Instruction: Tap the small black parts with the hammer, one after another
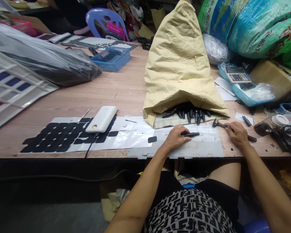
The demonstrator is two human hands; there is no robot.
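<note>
My left hand (176,138) pinches a slim black pen-like piece (193,134), which lies level just above the grey work mat (184,149). To the right, my right hand (237,134) is wrapped round the handle of a small hammer (215,122). The hammer's metal head points left, and its black grip end sticks out past the hand. Beyond both hands, several similar black pieces (192,114) spill from the mouth of a large yellow woven sack (178,64). One more black piece (246,121) lies to the right of the hammer.
Left of the mat, a white power bank (102,119) with a cable rests on a sheet of black stickers (55,137). A blue basket (111,59) stands farther back. At right are a calculator (237,75), a blue tray (254,101) and a lidded jar (269,125).
</note>
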